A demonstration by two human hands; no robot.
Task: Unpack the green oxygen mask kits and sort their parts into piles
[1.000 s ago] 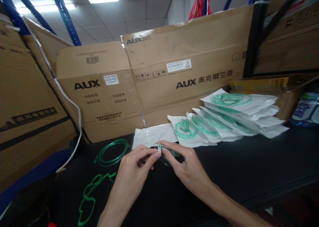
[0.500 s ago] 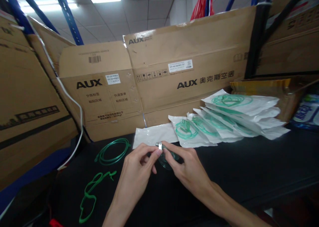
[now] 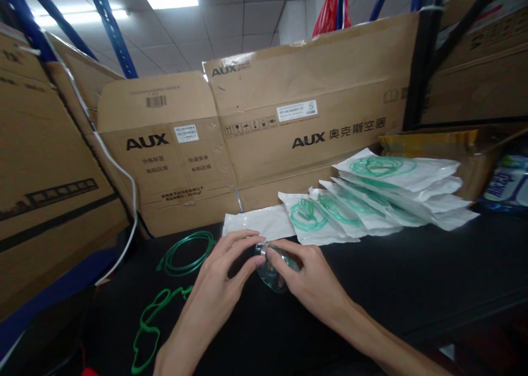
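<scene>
A small clear, green-tinted oxygen mask (image 3: 272,277) is between my hands above the black tabletop. A shiny metal nose strip (image 3: 263,250) lies across its narrow end. My right hand (image 3: 317,274) grips the mask from the right, thumb on the strip. From the left, my left hand (image 3: 225,271) has its thumb and index finger at opposite sides of the narrow end; its other fingers are partly hidden. A coiled green tube (image 3: 185,270) rests beyond my left hand. Closer in, a green elastic strap (image 3: 144,326) lies loosely looped, one end partly behind my left wrist.
White pouches (image 3: 396,186) holding green tubing are piled at the back right. A flat white pouch (image 3: 259,220) lies beyond my hands. Cardboard panels (image 3: 264,156) wall the back and left. A blue-labelled package (image 3: 505,183) stands far right. A white cable (image 3: 127,178) hangs left.
My left fingers have spread from a pinch on the metal strip to the sides of the mask's end. The strip now lies flatter, under my right thumb, and more of the mask shows.
</scene>
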